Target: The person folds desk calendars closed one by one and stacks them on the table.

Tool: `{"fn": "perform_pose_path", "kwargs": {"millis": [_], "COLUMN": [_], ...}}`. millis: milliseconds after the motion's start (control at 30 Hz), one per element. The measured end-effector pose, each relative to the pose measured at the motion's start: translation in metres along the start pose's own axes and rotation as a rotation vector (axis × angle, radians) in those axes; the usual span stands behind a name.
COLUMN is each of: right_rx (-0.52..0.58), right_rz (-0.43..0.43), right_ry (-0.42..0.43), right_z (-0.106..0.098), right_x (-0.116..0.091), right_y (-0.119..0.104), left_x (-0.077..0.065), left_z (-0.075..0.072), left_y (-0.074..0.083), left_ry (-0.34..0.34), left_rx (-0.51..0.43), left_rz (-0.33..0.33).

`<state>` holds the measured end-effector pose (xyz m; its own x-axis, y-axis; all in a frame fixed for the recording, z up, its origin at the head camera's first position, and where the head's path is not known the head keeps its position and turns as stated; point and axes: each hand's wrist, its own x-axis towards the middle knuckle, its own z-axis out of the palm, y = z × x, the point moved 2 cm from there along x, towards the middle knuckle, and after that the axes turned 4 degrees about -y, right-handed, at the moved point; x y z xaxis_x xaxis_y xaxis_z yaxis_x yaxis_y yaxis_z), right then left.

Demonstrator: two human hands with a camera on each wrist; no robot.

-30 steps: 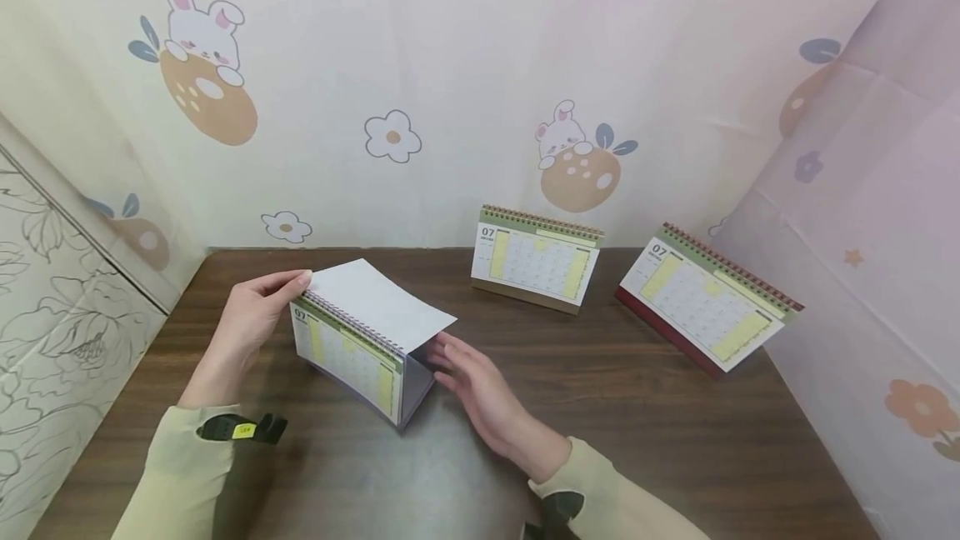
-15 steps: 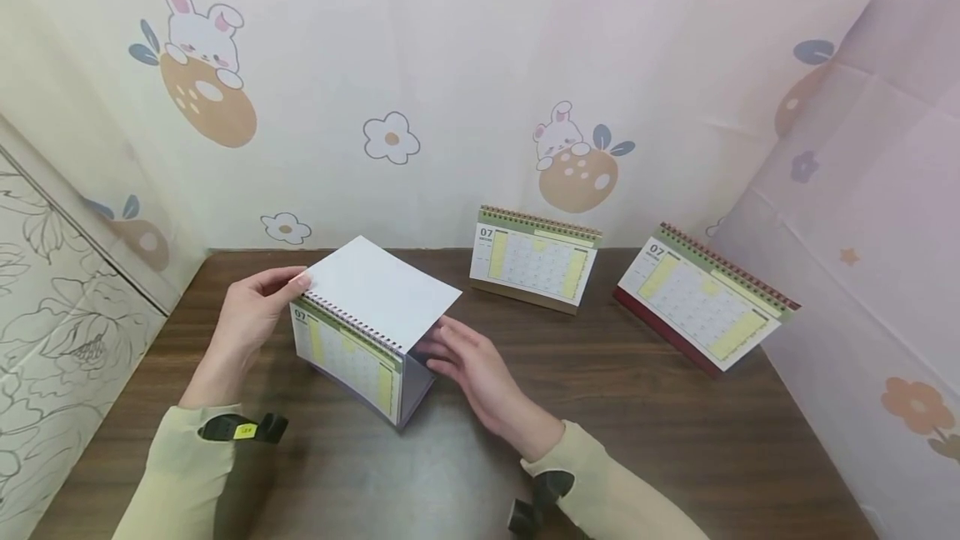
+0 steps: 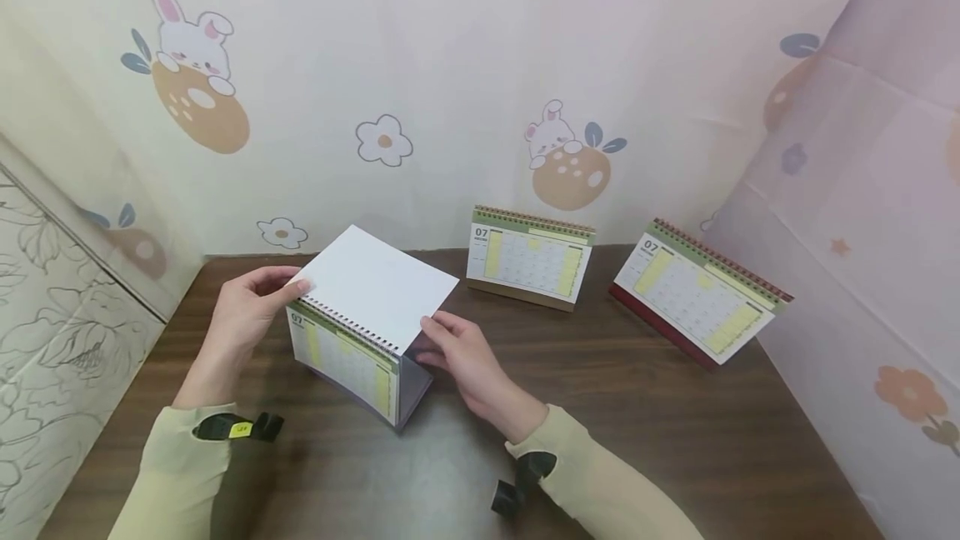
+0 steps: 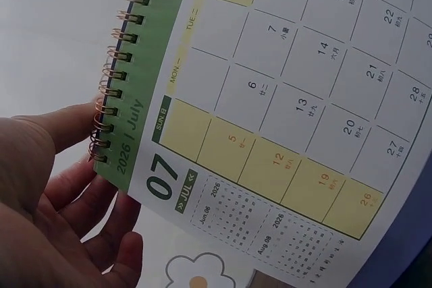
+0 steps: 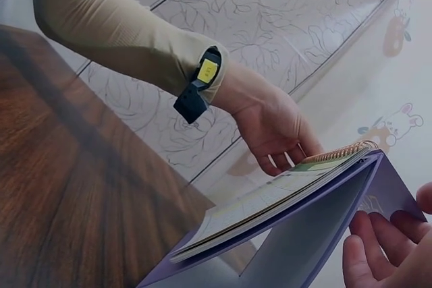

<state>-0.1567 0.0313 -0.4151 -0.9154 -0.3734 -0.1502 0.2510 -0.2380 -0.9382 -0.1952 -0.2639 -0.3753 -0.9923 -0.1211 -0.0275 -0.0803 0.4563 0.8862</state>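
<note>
A desk calendar (image 3: pixel 341 361) with a purple stand and a July page faces me at the left of the table. My left hand (image 3: pixel 243 307) pinches its upper left corner; in the left wrist view, the thumb rests by the coil binding (image 4: pixel 111 72) with fingers behind. A blank white sheet (image 3: pixel 375 282) extends backward from the binding, raised over the rear of the stand. At its right edge, my right hand (image 3: pixel 465 361) pinches the sheet, thumb on top and fingers underneath. The right wrist view shows those fingers (image 5: pixel 385 241) beside the purple back panel (image 5: pixel 401 183).
Two more July desk calendars stand farther back: one with a brown base (image 3: pixel 528 261) near the centre, one with a dark red base (image 3: pixel 697 294) at the right. A printed curtain (image 3: pixel 450 65) hangs behind the dark wooden table (image 3: pixel 600 407).
The white sheet has swung up and back, its far edge higher. My right hand has risen with it, and its thumb has come onto the sheet's edge. My left hand stays at the corner.
</note>
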Motion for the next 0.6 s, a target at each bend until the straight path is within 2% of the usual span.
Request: {"fn": "perform_pose_path", "kwargs": {"millis": [333,600], "right_rx": [0.016,-0.012], "right_rz": [-0.032,-0.075], "right_ry": [0.016,0.017], "right_z": [-0.002,0.0], "right_x": [0.004,0.002], "right_y": [-0.005,-0.013], "left_x": [0.003,0.003], "left_z": [0.0,-0.001], "left_y": [0.001,0.001], "left_ry": [-0.01,0.028], "left_rx": [0.001,0.0], "left_rz": [0.01,0.05]}}
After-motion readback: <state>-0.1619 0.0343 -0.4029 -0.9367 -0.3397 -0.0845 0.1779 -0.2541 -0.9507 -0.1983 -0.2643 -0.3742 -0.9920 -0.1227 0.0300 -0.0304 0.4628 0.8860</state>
